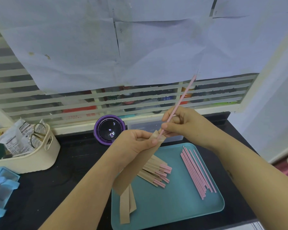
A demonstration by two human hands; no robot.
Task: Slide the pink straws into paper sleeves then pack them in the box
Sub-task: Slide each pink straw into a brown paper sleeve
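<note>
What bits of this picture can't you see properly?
All in the head view:
- Bottom tip of the straw: hidden by the paper sleeve and right hand.
- The clear box: partly behind the right hand and left hand.
- The blue box: cut off by the left edge.
- The jars behind the window: blurred by frosted stripes.
- Blades of the scissors: down inside the basket.

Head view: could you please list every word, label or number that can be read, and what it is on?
None can be read.
Packets in the cream basket: print too blurred.
Paper sheets hung up above: faint marks, too small.
Containers behind the slats: labels blurred.
</note>
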